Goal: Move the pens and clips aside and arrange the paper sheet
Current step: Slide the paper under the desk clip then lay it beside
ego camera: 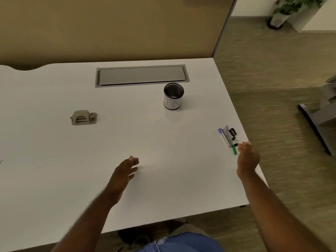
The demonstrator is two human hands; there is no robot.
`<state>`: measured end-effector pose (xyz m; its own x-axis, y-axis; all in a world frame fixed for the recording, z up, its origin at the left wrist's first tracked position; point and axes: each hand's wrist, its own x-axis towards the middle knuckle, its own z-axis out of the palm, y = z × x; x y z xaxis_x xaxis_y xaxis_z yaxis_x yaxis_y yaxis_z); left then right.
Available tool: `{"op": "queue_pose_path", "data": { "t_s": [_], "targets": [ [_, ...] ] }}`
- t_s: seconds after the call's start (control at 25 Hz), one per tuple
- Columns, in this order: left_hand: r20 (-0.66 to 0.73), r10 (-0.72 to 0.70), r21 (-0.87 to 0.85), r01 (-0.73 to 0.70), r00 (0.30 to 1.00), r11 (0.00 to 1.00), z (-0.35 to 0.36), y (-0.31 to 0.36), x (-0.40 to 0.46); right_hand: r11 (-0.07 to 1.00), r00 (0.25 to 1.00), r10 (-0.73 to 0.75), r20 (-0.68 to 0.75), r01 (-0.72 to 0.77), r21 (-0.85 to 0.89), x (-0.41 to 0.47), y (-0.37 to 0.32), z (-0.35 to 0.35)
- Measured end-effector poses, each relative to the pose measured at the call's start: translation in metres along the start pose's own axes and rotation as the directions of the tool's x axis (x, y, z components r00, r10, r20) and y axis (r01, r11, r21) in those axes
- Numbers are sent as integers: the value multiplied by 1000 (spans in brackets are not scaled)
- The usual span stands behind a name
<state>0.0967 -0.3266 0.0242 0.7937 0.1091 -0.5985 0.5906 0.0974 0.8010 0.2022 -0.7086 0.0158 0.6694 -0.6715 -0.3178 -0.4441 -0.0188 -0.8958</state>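
Observation:
A small pile of pens (226, 136) and black binder clips (233, 134) lies near the right edge of the white desk (91, 160); a green pen (234, 150) sticks out toward me. My right hand (247, 157) hovers just beside the pile's near end, fingers loosely curled, holding nothing. My left hand (125, 171) hangs over the middle of the desk, fingers apart, with nothing in it. At the far left edge a faint corner of a paper sheet (1, 161) may show; I cannot tell for sure.
A black mesh pen cup (173, 96) with a white label stands right of centre. A grey hole punch (84, 117) sits to the left. A grey cable-tray lid (141, 75) is set into the desk's back. A tan partition rises behind. The desk's right edge runs close to the pile.

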Motion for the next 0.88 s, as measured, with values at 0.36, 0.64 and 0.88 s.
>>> {"op": "queue_pose_path", "data": {
  "t_s": [0.36, 0.64, 0.88],
  "targets": [
    [-155, 350, 462, -245, 924, 852, -156, -35, -29, 704, 666, -405, 627, 664, -251, -198, 37, 125],
    [-137, 296, 852, -40, 945, 522, -218, -50, -21, 437, 150, -299, 942, 899, -5, -275, 49, 223],
    [-294, 270, 821, 97, 917, 562, -281, -54, -39, 308, -33, -167, 985, 948, 84, -327, 48, 289]
  ]
}}
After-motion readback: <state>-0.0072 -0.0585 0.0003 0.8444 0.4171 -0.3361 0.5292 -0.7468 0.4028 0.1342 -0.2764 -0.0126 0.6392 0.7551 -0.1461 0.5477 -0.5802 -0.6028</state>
